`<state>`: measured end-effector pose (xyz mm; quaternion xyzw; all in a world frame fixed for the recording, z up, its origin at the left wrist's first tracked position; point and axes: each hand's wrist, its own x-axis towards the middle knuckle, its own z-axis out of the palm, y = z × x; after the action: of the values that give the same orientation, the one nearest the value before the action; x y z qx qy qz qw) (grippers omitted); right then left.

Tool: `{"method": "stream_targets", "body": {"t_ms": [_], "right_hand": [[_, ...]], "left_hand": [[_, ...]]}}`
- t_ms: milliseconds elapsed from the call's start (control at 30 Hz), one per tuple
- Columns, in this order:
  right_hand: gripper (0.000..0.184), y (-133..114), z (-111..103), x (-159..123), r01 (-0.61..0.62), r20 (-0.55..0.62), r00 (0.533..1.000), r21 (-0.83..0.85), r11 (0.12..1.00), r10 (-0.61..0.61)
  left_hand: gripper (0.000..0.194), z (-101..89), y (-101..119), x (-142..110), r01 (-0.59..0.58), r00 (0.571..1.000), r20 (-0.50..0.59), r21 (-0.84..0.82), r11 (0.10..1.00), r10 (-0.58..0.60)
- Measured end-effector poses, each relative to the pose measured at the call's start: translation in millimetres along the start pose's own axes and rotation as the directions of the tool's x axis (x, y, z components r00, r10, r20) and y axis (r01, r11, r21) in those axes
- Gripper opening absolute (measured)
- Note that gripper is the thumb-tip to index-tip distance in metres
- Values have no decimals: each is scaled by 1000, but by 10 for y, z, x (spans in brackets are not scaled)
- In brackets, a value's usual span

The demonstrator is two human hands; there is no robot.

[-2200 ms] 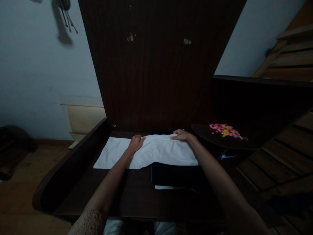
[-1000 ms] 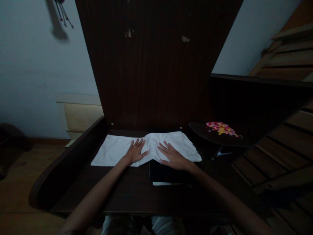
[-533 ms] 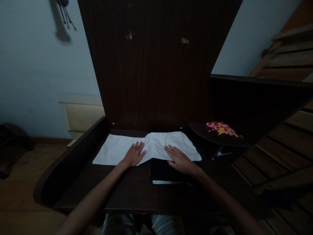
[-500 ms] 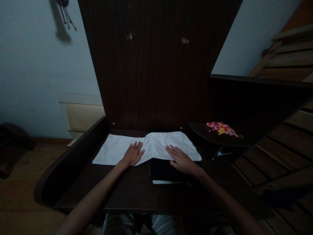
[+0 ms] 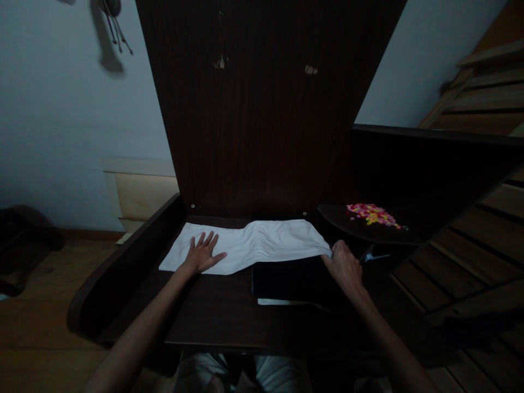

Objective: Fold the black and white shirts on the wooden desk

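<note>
A white cloth (image 5: 282,237) lies spread lengthwise across the dark desk, wrinkled near its middle. Its right part rests over a black flat object (image 5: 290,279); what that object is I cannot make out. My left hand (image 5: 201,255) presses flat on the cloth's left part, fingers spread. At the near right corner, my right hand (image 5: 344,266) has its fingers closed on the cloth's edge. The cloth pulls into a small bunch there.
A white edge (image 5: 282,302) shows from under the black object. On the corner shelf (image 5: 335,218) at right lies a pile of pink, red and yellow bits (image 5: 374,214). A raised side panel (image 5: 123,273) bounds the dark desk (image 5: 216,314) at left.
My left hand has slid left along the cloth. My right hand has moved right from lying flat and has taken hold of the near right corner.
</note>
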<state>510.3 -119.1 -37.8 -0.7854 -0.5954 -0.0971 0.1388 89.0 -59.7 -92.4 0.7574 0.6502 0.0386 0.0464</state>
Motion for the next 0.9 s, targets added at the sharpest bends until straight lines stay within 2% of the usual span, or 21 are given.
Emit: {"method": "stream_targets", "body": {"t_ms": [133, 233, 300, 333, 367, 400, 433, 500, 533, 567, 633, 733, 800, 900], "right_hand": [[42, 25, -53, -17, -160, 117, 981, 24, 987, 156], [50, 75, -42, -49, -265, 149, 957, 111, 958, 247], [57, 93, -14, -67, -346, 178, 936, 294, 891, 305], [58, 91, 3, -72, -393, 216, 919, 430, 813, 330], [57, 80, 18, -72, -437, 270, 899, 579, 688, 343], [54, 59, 31, -67, -472, 336, 879, 716, 515, 338], [49, 30, 38, -60, -496, 405, 858, 813, 306, 315], [32, -42, 39, -36, -495, 503, 827, 863, -99, 251], [22, -79, 32, -22, -478, 531, 817, 841, -252, 225], [13, -113, 22, -7, -460, 553, 807, 809, -366, 206], [3, -161, -1, 26, -426, 586, 786, 747, -511, 200], [6, -176, -35, 95, -413, 647, 737, 660, -627, 196], [4, -165, -54, 152, -459, 704, 693, 596, -659, 154], [6, -157, -61, 229, -564, 770, 632, 531, -632, 83]], "left_hand": [[85, -51, 76, -4, -6, 1000, 25, -16, 1000, 6], [67, -28, 154, 12, -87, 994, -78, -58, 994, 82], [57, 12, 232, 33, -186, 975, -142, -95, 978, 172], [54, 33, 279, 45, -230, 965, -157, -117, 966, 210], [53, 51, 330, 57, -260, 958, -160, -143, 955, 237], [54, 66, 383, 68, -276, 956, -155, -167, 947, 251], [56, 77, 437, 77, -279, 956, -146, -188, 942, 254], [61, 92, 538, 85, -269, 962, -113, -206, 941, 250], [63, 99, 581, 84, -262, 964, -90, -203, 943, 249], [66, 105, 618, 80, -258, 966, -70, -192, 947, 249], [69, 121, 669, 65, -263, 965, -41, -163, 951, 260], [69, 144, 694, 40, -285, 959, -45, -142, 948, 281], [68, 155, 691, 31, -291, 957, -56, -144, 946, 285], [67, 168, 679, 34, -294, 955, -73, -141, 945, 286]]}}
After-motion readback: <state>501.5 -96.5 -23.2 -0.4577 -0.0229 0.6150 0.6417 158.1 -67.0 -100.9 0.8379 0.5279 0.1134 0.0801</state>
